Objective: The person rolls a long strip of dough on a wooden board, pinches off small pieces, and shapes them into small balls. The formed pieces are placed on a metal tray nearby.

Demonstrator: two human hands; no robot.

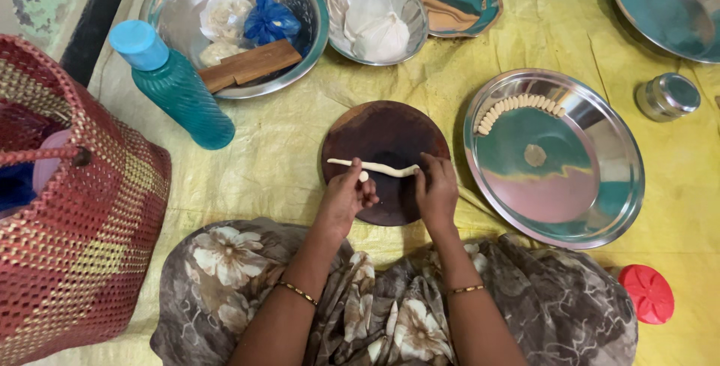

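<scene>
A thin rope of pale dough [375, 166] lies across a round dark wooden board [386, 133]. My left hand [346, 197] pinches a small dough bit [364, 176] just below the rope. My right hand [436, 190] rests on the board with its fingers pressing the rope's right end. To the right, a steel plate [600, 186] carries a curved row of small dough pieces [517, 106] along its far rim and a small dab at its centre.
A teal bottle [176, 85] stands left of the board, with a woven red basket [75, 246] at the far left. Steel bowls [180, 6] at the back hold bags and a wooden block. A small steel tin [667, 96] and red lid [649, 293] sit right.
</scene>
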